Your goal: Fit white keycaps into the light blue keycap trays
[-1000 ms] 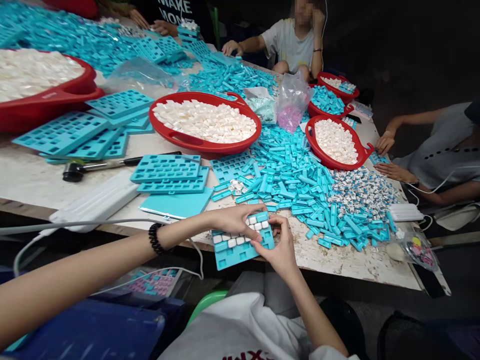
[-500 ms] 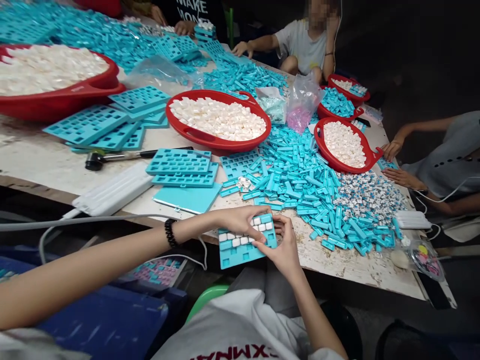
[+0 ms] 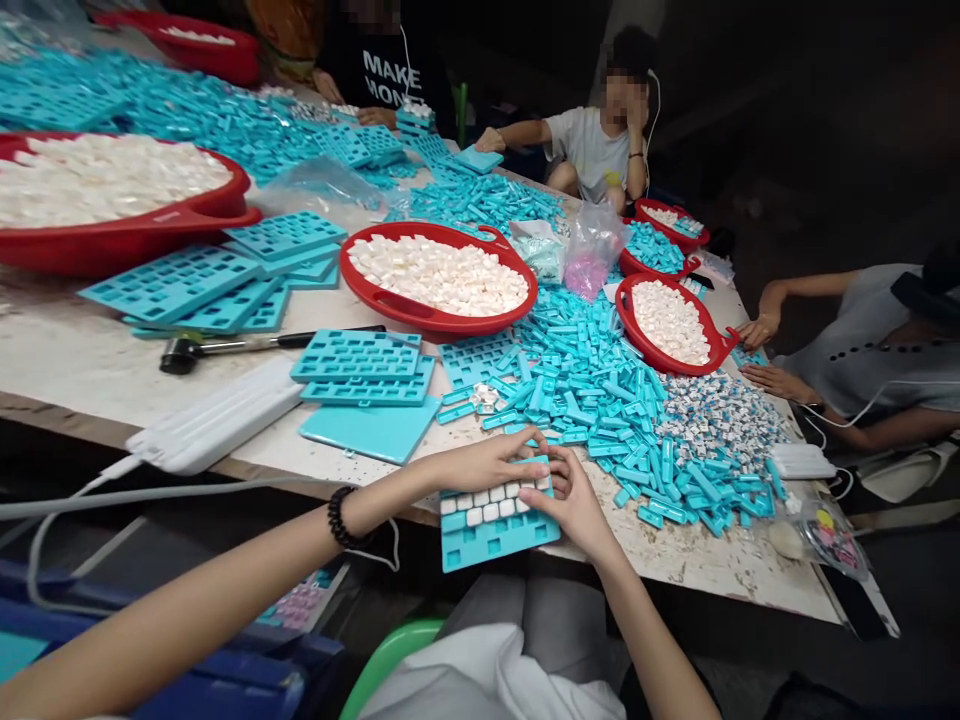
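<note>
Left hand point(image 3: 480, 465) and right hand point(image 3: 576, 497) are together on a teal keycap tray point(image 3: 495, 540), fingers point(image 3: 541, 467) over the top rows of white keycaps point(image 3: 480, 508); can't tell if gripping or just pressing. Tray sits at the near table edge, between the hands and the person's lap, lower slots open. Beaded bracelet point(image 3: 341, 518) on left wrist. Just past the right hand: loose teal bars point(image 3: 600, 400), then a mixed white-and-teal keycap heap point(image 3: 720, 420). Past the left hand: flat teal sheet point(image 3: 367, 430), stacked teal trays point(image 3: 364, 368), rubber mallet point(image 3: 225, 345). Farther ahead: red tub point(image 3: 375, 290) of white keycaps.
</note>
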